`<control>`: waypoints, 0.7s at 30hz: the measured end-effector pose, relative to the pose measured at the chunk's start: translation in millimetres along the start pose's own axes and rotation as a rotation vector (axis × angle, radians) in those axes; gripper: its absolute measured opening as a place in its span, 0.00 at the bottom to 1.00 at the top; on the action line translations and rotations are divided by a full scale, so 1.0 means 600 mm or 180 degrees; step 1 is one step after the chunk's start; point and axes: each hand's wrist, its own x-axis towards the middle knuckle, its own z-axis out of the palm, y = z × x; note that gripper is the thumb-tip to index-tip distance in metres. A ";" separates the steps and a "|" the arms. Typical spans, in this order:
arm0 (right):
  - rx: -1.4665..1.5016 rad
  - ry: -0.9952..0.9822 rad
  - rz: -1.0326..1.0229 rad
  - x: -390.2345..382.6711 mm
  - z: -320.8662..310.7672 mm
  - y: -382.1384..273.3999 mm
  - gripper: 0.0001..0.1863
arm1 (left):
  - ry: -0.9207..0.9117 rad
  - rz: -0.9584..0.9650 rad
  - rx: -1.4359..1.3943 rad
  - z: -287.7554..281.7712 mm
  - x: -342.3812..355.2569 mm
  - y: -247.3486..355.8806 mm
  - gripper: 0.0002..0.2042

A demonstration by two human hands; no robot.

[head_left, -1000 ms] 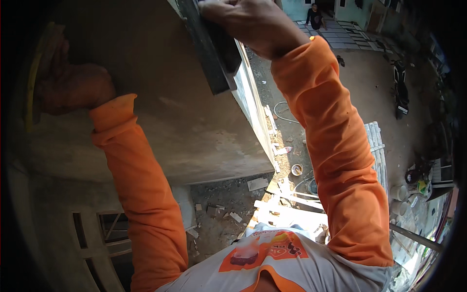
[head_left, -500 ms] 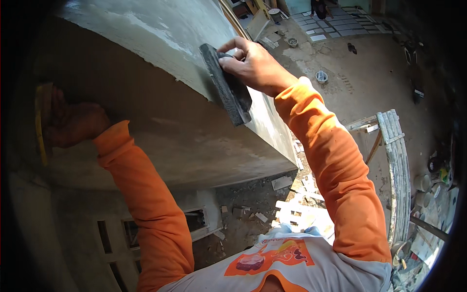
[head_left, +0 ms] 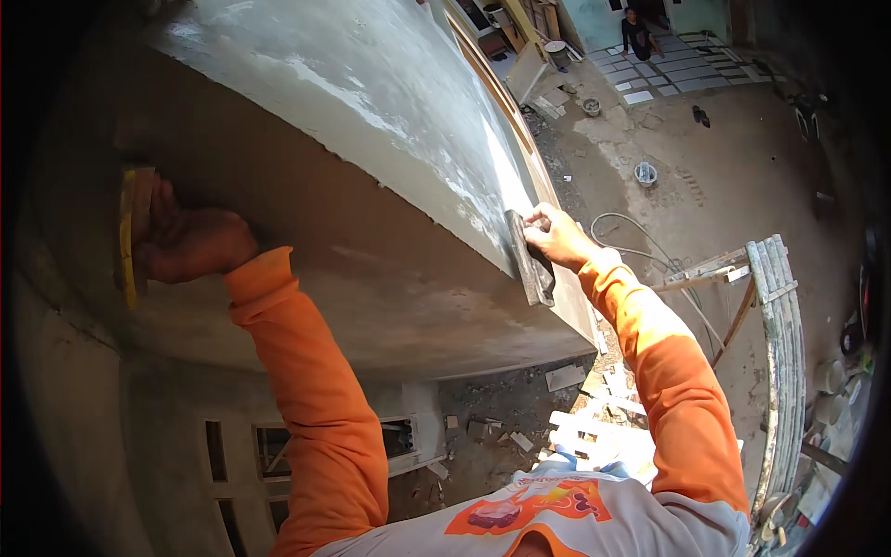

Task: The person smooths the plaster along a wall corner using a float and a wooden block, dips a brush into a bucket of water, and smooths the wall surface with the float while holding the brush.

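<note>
My right hand (head_left: 562, 236) grips the handle of a dark plastering float (head_left: 531, 263). Its long flat face is against the bright plastered wall (head_left: 390, 88), near the edge where this wall meets a shaded brown face (head_left: 288, 232). On the left, in shadow, my left hand (head_left: 204, 245) is closed round a yellow-edged flat tool (head_left: 128, 246), which stands upright in the picture. Whether that tool touches the shaded face, I cannot tell. Wet grey plaster with a ragged border runs along the wall's edge.
A bamboo scaffold (head_left: 778, 343) rises at the right. Far below, a person (head_left: 638, 37) sits by pale floor tiles (head_left: 668, 67), and a bucket (head_left: 646, 174) stands on the ground. Rubble (head_left: 497, 432) and white slats (head_left: 585, 436) lie beneath me; a window frame (head_left: 278, 446) is lower left.
My right hand has carried the float along the wall's edge, rightward and lower in the picture. The whole view has shifted a little; my left hand keeps its hold.
</note>
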 end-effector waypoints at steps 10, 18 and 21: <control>-0.0409 0.0106 -0.2593 0.018 -0.058 -0.552 0.21 | -0.0047 0.0055 0.0212 0.002 -0.002 0.007 0.30; 0.0327 -0.0173 0.0134 -0.037 0.041 0.072 0.15 | 0.0314 -0.0161 0.0256 0.034 -0.016 0.024 0.31; 0.0221 -0.0232 0.0393 -0.034 0.063 0.120 0.19 | 0.0100 -0.0019 0.0178 0.020 -0.016 0.019 0.31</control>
